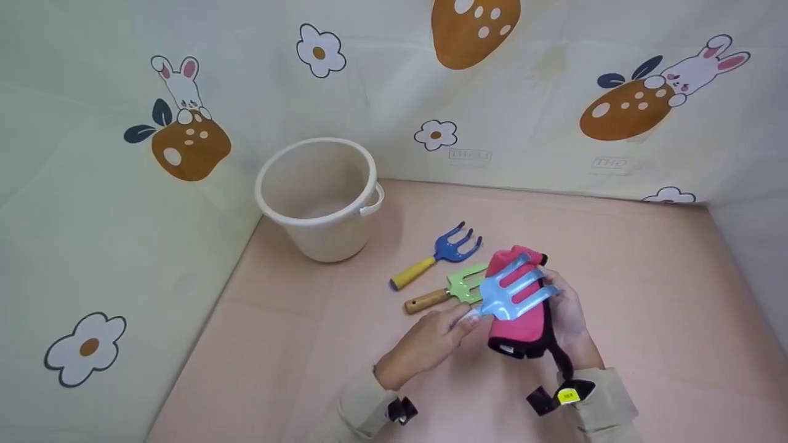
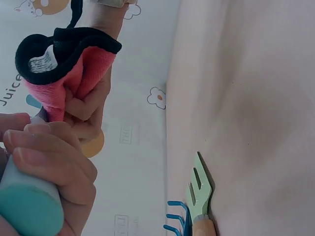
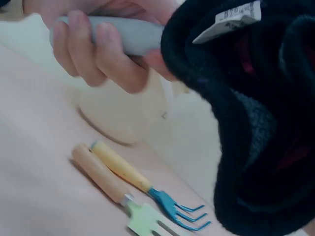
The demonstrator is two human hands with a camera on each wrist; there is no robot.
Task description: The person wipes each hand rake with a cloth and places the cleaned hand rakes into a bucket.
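Note:
My left hand (image 1: 425,341) grips the pale grey handle (image 3: 130,35) of a light blue hand fork (image 1: 506,300), whose handle end (image 2: 32,209) is teal. The fork's prongs point up and right, overlapping a pink fabric item (image 1: 523,327) in the head view. That item is soft and folded, with black edging, an open end and a white label (image 3: 231,19) inside. My right hand (image 1: 569,311) holds it from the right side, fingers bunching the cloth in the left wrist view. Part of the right hand is hidden behind the cloth and fork.
A green hand fork (image 1: 462,286) with a wooden handle lies just left of the cloth, partly covered in view. Beyond it lies a blue hand fork (image 1: 452,249) with a yellow handle. A white bucket (image 1: 332,237) stands at the back left, near the printed wall sheets (image 1: 381,92).

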